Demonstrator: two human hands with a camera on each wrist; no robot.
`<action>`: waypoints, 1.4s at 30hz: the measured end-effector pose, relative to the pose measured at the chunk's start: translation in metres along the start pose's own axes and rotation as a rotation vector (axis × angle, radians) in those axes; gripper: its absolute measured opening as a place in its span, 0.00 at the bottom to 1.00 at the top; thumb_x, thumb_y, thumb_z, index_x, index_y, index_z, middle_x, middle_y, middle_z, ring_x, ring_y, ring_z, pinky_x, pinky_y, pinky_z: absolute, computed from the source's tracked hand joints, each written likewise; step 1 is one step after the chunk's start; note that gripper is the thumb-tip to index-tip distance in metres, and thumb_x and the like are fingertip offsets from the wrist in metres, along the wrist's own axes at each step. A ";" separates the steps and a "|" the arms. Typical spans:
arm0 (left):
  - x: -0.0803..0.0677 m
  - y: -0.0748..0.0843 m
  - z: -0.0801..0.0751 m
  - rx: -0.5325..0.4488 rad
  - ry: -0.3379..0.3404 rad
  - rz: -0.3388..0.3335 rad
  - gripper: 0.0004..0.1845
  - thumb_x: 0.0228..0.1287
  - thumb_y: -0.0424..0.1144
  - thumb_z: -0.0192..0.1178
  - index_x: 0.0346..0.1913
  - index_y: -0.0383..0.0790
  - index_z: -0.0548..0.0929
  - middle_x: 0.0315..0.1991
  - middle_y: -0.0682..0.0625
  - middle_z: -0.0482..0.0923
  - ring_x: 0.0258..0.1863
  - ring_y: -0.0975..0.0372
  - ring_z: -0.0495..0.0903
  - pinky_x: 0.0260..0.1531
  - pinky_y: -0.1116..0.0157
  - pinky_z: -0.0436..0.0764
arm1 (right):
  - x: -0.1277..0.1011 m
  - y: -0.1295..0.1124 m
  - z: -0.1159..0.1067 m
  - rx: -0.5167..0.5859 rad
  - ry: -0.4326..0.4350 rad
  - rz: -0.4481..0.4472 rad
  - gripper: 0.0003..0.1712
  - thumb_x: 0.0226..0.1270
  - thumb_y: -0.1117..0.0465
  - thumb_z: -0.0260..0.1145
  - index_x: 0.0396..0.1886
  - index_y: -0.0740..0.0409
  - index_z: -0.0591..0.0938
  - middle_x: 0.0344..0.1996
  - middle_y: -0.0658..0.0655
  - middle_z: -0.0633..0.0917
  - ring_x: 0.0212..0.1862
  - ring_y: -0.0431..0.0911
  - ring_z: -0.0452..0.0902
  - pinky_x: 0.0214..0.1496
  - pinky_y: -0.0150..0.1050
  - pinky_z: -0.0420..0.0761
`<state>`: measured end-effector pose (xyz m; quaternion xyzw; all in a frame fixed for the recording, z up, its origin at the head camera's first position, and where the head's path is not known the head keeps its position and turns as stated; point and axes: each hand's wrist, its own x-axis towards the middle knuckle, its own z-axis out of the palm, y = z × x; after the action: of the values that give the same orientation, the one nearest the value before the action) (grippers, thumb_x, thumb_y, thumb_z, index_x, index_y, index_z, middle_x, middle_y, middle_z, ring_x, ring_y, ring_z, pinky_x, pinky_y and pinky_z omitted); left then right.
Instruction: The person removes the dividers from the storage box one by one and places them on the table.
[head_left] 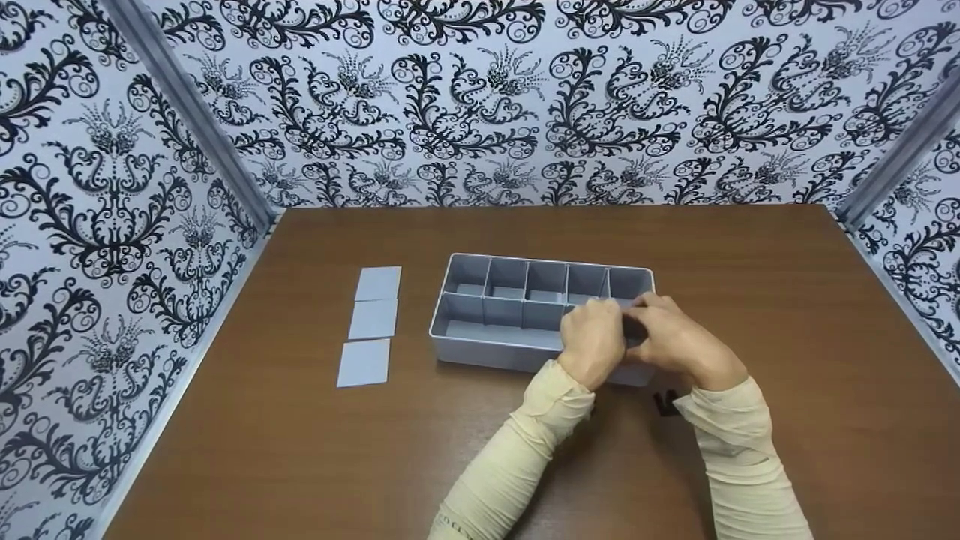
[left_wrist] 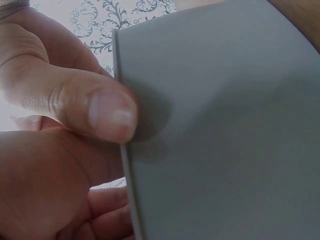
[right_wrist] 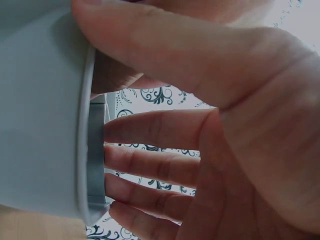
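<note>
One grey divider card point(left_wrist: 220, 130) is held between both hands, right over the near right corner of the grey tray point(head_left: 480, 349); the left hand point(head_left: 592, 341) pinches it with its thumb point(left_wrist: 95, 107) on the flat side; the right hand point(head_left: 671, 341) curls its thumb and fingers point(right_wrist: 150, 130) around the edge at the tray's wall; one tray sits on the brown desk point(head_left: 750, 300), with little boxes already made inside it; three loose grey cards point(head_left: 371, 319) lie in a row well to the left of the hands; patterned walls point(head_left: 525, 97) stand beyond the hands and to both sides.

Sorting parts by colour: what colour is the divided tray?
Plain grey tray, clearest in the head view.
</note>
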<state>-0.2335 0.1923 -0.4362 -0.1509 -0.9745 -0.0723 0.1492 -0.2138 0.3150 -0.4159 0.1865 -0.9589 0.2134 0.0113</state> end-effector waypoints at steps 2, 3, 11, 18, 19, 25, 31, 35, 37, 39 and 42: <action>0.000 0.000 0.000 -0.001 0.012 0.005 0.03 0.54 0.44 0.68 0.31 0.50 0.88 0.28 0.54 0.87 0.27 0.60 0.86 0.23 0.64 0.81 | 0.000 0.000 0.000 -0.004 -0.005 0.002 0.33 0.46 0.62 0.79 0.53 0.72 0.81 0.43 0.67 0.78 0.48 0.65 0.72 0.54 0.58 0.72; 0.000 0.000 0.000 -0.002 0.016 0.007 0.03 0.54 0.43 0.68 0.31 0.50 0.88 0.27 0.54 0.87 0.27 0.60 0.86 0.22 0.64 0.81 | 0.000 0.000 0.000 -0.003 -0.006 0.005 0.33 0.46 0.62 0.79 0.54 0.72 0.81 0.43 0.67 0.78 0.49 0.65 0.72 0.54 0.58 0.72; 0.000 -0.001 0.000 -0.001 0.043 0.016 0.02 0.55 0.43 0.68 0.30 0.50 0.88 0.26 0.54 0.86 0.25 0.61 0.86 0.21 0.64 0.80 | 0.000 0.000 -0.001 0.009 -0.020 0.024 0.34 0.46 0.64 0.78 0.55 0.71 0.80 0.45 0.69 0.78 0.50 0.65 0.71 0.54 0.58 0.73; 0.000 0.000 -0.003 0.011 0.057 0.001 0.02 0.53 0.44 0.69 0.28 0.52 0.88 0.25 0.55 0.86 0.24 0.61 0.86 0.19 0.64 0.80 | -0.001 -0.001 -0.001 0.007 -0.043 0.041 0.36 0.47 0.65 0.77 0.59 0.71 0.78 0.47 0.71 0.77 0.52 0.67 0.70 0.56 0.59 0.73; 0.001 -0.001 -0.003 0.010 0.056 0.000 0.02 0.53 0.44 0.69 0.28 0.52 0.88 0.25 0.55 0.87 0.24 0.61 0.86 0.19 0.64 0.80 | -0.001 -0.001 -0.001 0.006 -0.044 0.041 0.36 0.48 0.65 0.77 0.59 0.71 0.78 0.47 0.71 0.76 0.53 0.67 0.70 0.56 0.59 0.73; 0.001 -0.001 -0.003 -0.007 0.040 -0.005 0.02 0.53 0.44 0.69 0.30 0.52 0.88 0.26 0.54 0.87 0.25 0.61 0.86 0.20 0.64 0.80 | -0.001 -0.001 -0.001 0.006 -0.040 0.035 0.37 0.47 0.64 0.77 0.60 0.70 0.78 0.48 0.71 0.77 0.52 0.67 0.70 0.55 0.59 0.73; 0.001 -0.002 -0.003 -0.020 0.044 -0.002 0.02 0.53 0.43 0.69 0.29 0.51 0.88 0.26 0.54 0.87 0.25 0.60 0.86 0.20 0.63 0.80 | 0.000 0.000 -0.001 -0.004 -0.038 0.027 0.37 0.46 0.64 0.77 0.60 0.69 0.78 0.47 0.71 0.76 0.52 0.67 0.70 0.55 0.59 0.73; 0.000 -0.003 -0.003 -0.019 0.050 0.002 0.02 0.53 0.43 0.68 0.30 0.51 0.88 0.26 0.53 0.87 0.25 0.60 0.86 0.19 0.63 0.80 | 0.000 0.000 -0.001 -0.008 -0.044 0.031 0.37 0.46 0.64 0.77 0.60 0.70 0.78 0.47 0.71 0.76 0.51 0.67 0.70 0.54 0.59 0.73; 0.000 -0.003 -0.003 -0.020 0.052 0.004 0.02 0.53 0.43 0.68 0.29 0.51 0.88 0.26 0.53 0.87 0.24 0.60 0.86 0.19 0.63 0.80 | 0.000 0.000 0.000 -0.009 -0.046 0.032 0.37 0.46 0.65 0.76 0.60 0.70 0.78 0.47 0.71 0.76 0.51 0.67 0.70 0.54 0.60 0.73; 0.000 -0.003 -0.003 -0.027 0.053 0.005 0.03 0.52 0.43 0.68 0.29 0.50 0.89 0.26 0.53 0.87 0.24 0.60 0.86 0.19 0.63 0.80 | 0.000 -0.001 -0.001 -0.006 -0.051 0.038 0.37 0.47 0.65 0.76 0.60 0.69 0.78 0.48 0.71 0.76 0.52 0.66 0.70 0.54 0.60 0.73; 0.001 -0.004 -0.004 -0.054 0.051 0.001 0.02 0.51 0.42 0.68 0.28 0.49 0.88 0.25 0.53 0.87 0.24 0.60 0.86 0.19 0.63 0.80 | 0.000 -0.001 -0.001 -0.007 -0.051 0.036 0.35 0.48 0.64 0.77 0.59 0.70 0.79 0.48 0.70 0.76 0.51 0.66 0.70 0.54 0.59 0.73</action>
<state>-0.2342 0.1884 -0.4329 -0.1536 -0.9680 -0.1021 0.1699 -0.2136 0.3143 -0.4146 0.1746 -0.9629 0.2053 -0.0162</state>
